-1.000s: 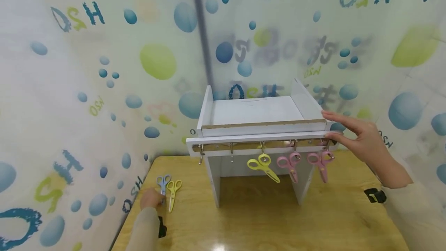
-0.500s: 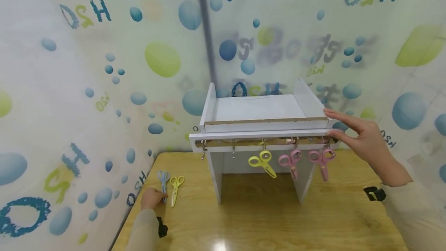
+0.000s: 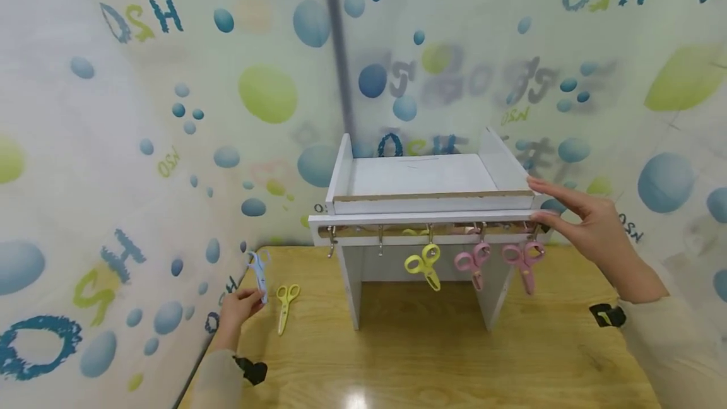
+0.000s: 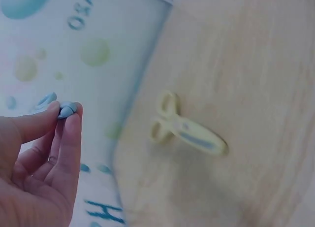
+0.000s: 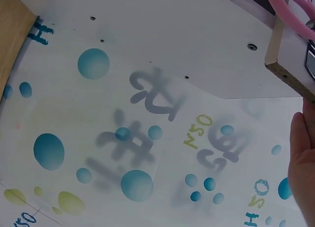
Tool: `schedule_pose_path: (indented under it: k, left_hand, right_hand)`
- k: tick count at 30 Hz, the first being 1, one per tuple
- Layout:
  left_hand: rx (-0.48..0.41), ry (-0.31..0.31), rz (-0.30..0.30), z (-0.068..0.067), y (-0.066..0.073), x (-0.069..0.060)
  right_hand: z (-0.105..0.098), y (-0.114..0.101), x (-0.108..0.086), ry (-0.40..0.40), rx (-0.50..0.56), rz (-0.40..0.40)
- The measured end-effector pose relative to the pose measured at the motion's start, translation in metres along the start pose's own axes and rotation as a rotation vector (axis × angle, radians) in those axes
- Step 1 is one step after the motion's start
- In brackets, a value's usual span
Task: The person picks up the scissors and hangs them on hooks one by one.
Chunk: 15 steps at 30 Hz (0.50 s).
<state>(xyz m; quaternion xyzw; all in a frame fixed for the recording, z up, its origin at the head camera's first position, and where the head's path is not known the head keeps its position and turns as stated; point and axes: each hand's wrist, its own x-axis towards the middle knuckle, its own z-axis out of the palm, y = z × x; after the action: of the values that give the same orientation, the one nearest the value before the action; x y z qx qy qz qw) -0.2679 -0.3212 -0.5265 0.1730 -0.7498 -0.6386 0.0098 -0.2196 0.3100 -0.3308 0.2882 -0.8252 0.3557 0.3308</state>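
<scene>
My left hand (image 3: 235, 309) pinches a pair of light blue scissors (image 3: 259, 274) between thumb and fingers, raised over the table's left side. In the left wrist view, only the blue handle end (image 4: 66, 110) pokes out of the pinch. Yellow scissors (image 3: 287, 308) lie flat just right of that hand. My right hand (image 3: 599, 223) rests against the right end of a white shelf unit (image 3: 434, 206), its thumb at the hook rail and its fingers stretched along the side panel. On the rail hang yellow scissors (image 3: 424, 265) and two pink pairs, one mid-right (image 3: 472, 262), one far right (image 3: 525, 264).
Two hooks at the rail's left, the end hook (image 3: 332, 243) and its neighbour (image 3: 381, 242), carry nothing. The shelf stands on a wooden table (image 3: 409, 371). Walls with blue and green spots (image 3: 267, 93) border the table at the back and left.
My left hand has lifted the light blue scissors off the table, up and slightly left. My right hand keeps its place on the shelf. The hanging yellow scissors have swung slightly.
</scene>
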Motion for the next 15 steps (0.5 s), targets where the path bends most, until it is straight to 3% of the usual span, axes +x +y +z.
schedule_pose_path:
  k: [3, 9, 15]
  left_hand:
    - [-0.048, -0.024, 0.031, 0.007, 0.019, -0.010]
    - [-0.036, -0.043, 0.145, 0.018, 0.058, -0.042]
    - [-0.082, -0.073, 0.263, 0.027, 0.085, -0.070]
  right_hand:
    - [0.000, 0.000, 0.000, 0.005, 0.004, 0.003]
    - [0.002, 0.003, 0.001, 0.019, -0.023, -0.017]
    - [0.002, 0.001, 0.000, 0.017, -0.015, 0.001]
